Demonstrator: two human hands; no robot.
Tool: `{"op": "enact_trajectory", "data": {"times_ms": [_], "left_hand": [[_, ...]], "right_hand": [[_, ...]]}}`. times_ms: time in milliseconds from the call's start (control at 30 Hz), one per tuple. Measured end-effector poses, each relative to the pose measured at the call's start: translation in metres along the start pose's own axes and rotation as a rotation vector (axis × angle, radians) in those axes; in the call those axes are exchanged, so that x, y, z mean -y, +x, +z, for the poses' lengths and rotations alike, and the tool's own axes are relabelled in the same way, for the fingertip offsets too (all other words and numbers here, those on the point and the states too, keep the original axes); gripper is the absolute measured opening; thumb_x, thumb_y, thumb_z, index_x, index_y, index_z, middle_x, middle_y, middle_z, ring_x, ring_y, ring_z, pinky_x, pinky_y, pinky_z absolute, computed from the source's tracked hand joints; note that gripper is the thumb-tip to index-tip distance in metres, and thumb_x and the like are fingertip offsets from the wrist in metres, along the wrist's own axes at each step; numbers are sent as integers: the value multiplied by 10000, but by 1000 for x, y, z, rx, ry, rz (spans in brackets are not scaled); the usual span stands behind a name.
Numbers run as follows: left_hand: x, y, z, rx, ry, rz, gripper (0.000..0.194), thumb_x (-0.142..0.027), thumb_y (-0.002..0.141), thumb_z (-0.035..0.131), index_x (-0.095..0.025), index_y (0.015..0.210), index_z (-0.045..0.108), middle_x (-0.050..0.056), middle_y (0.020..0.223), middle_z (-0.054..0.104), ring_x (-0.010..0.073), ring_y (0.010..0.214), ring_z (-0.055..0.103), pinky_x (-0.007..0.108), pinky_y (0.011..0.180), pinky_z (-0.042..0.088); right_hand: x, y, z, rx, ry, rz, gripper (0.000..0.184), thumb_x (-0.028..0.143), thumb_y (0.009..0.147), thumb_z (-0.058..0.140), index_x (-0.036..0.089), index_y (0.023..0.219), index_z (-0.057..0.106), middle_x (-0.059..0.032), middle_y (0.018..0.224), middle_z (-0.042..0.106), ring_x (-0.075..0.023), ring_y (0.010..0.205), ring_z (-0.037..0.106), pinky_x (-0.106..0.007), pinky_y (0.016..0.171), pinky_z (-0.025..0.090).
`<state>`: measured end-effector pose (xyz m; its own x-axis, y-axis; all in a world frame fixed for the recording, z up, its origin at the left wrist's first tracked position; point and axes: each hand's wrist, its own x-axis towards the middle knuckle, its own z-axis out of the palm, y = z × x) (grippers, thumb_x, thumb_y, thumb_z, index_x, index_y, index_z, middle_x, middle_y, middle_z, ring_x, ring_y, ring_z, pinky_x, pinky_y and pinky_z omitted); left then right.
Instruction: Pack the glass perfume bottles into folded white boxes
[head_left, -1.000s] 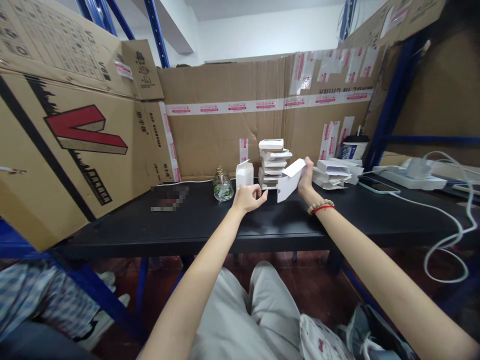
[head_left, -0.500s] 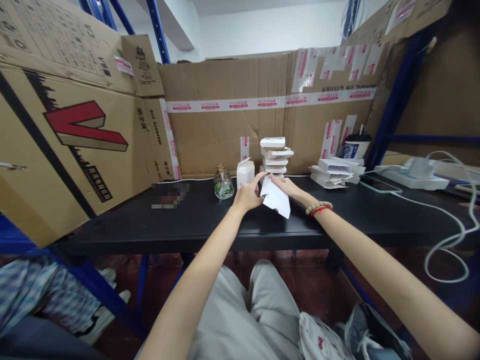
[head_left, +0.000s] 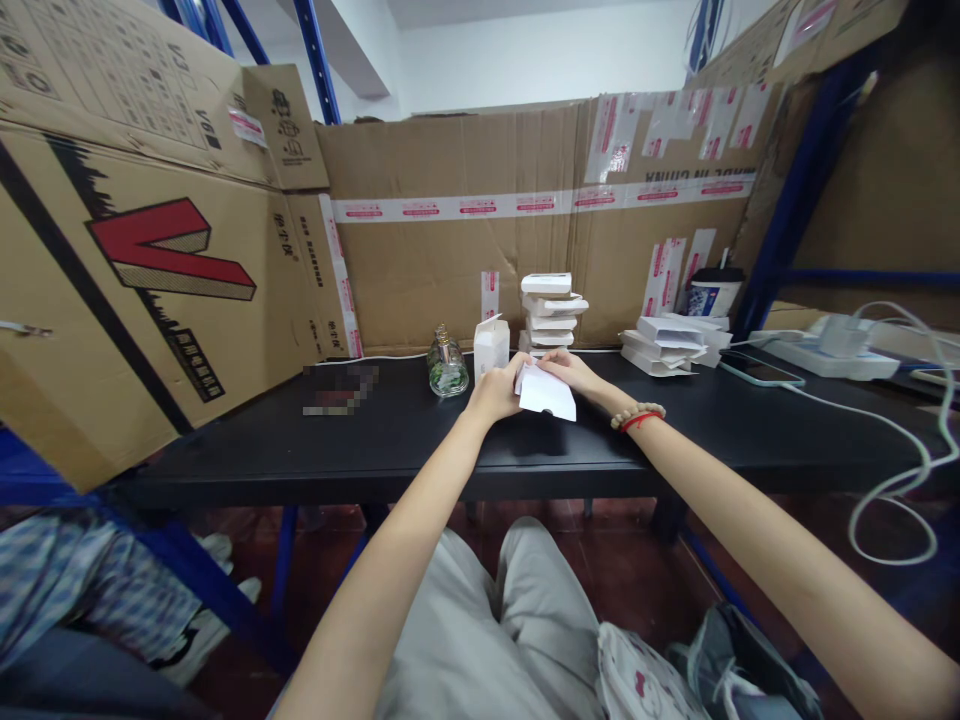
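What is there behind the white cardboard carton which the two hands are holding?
Behind the white carton stands a stack of flat white cardboard boxes, then a brown cardboard wall. The left hand and right hand cover the stack's bottom, which is hidden.

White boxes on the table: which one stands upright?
The upright box between the glass bottle and middle stack, its top flap raised. Boxes in that stack and the right pile lie piled up; left hand and right hand hold the white carton.
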<state>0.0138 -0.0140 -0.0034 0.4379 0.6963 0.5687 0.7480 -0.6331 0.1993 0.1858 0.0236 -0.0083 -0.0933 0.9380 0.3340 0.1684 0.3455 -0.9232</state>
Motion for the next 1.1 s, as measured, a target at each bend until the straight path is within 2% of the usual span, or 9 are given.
{"op": "enact_trajectory", "data": {"times_ms": [100,200,333,567,633,800,967,1100], "left_hand": [[-1,0,1,-12,-29,-24,476,-228,647,590,-259,1101,450,-21,693,639,188,679,629,211,551,358],[-2,0,1,-30,-53,-26,464,-197,640,576,-259,1083,452,-44,634,606,170,615,606,210,527,346],[-1,0,2,-43,-86,-25,466,-251,642,594,-249,1089,466,-55,592,570,169,577,589,218,518,350],[-3,1,2,-19,-84,-22,495,-322,660,598,-286,1145,504,-37,626,590,176,621,604,220,564,377],[-3,1,2,-15,-77,-13,479,-318,673,584,-292,1147,519,-22,676,617,181,656,615,224,589,390],[-2,0,4,0,-71,-8,547,-290,682,579,-294,1222,490,-2,728,653,198,689,628,247,621,426],[-5,0,1,55,-35,-41,617,-279,697,575,-290,1293,416,5,776,670,202,750,640,258,677,448],[-9,0,-2,69,4,-83,661,-284,721,560,-303,1339,327,15,841,673,235,825,647,296,717,459]], "right_hand": [[2,-2,-1,33,9,-34,333,427,576,717,170,629,511,42,561,519,-82,522,457,-201,479,348],[4,-3,-1,87,-17,-29,374,504,577,677,150,612,562,31,548,512,-84,520,434,-211,477,316],[6,-2,-2,50,-48,22,365,502,628,628,138,613,611,10,543,533,-91,496,424,-229,477,308],[3,1,-4,8,-24,65,458,528,747,507,146,500,567,5,478,504,-90,454,410,-236,471,329],[2,1,-3,-14,2,93,421,491,749,539,152,499,555,9,468,504,-89,441,411,-235,467,338],[1,0,1,-39,83,147,188,276,743,611,144,609,618,-23,577,612,-105,494,513,-221,471,379],[5,-4,3,-12,61,153,215,228,765,594,134,572,617,-14,532,599,-87,456,495,-204,443,374],[6,-4,3,-3,68,144,186,236,774,585,133,628,637,-6,564,617,-82,472,505,-201,477,400]]}}
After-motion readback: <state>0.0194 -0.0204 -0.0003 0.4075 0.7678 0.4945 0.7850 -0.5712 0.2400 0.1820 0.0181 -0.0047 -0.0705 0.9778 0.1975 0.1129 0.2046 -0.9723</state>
